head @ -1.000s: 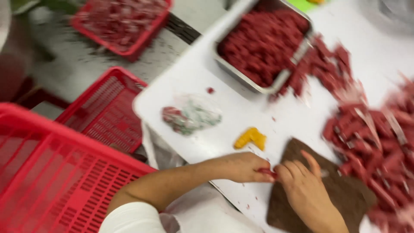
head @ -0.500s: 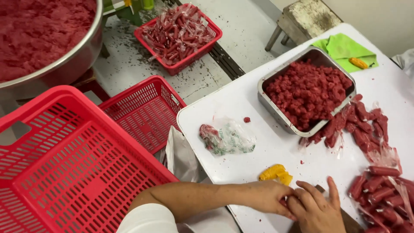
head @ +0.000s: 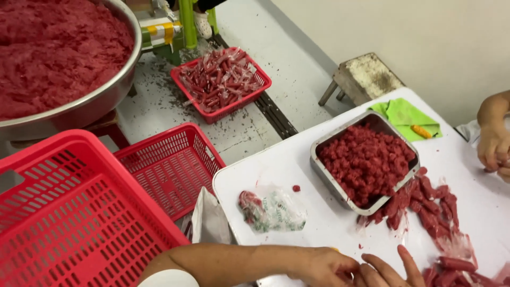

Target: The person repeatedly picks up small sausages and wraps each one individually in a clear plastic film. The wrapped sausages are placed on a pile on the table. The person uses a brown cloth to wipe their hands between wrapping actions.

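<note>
My left hand [head: 325,267] and my right hand [head: 389,270] meet at the bottom edge over the white table [head: 276,159]. The left fingers are curled and the right fingers stretch out. The frame edge cuts off whatever lies between them. Red sausages [head: 431,204] lie loose on the table just right of my hands, some in clear casing. Beyond them stands a metal tray [head: 323,175] heaped with red meat pieces [head: 366,162]. A crumpled plastic wrapper [head: 273,211] with a red piece in it lies to the left.
A large red basket [head: 69,212] and a smaller one [head: 170,170] stand left of the table. A third [head: 220,79] on the floor holds casings. A big metal bowl [head: 109,101] holds red mince. Another person's hand [head: 493,146] works at the right, near a green cloth [head: 404,114].
The view has tilted up and away, so my hands have slid to the bottom edge. The dark cutting board and yellow piece are out of view. Another person's hand now shows at right.
</note>
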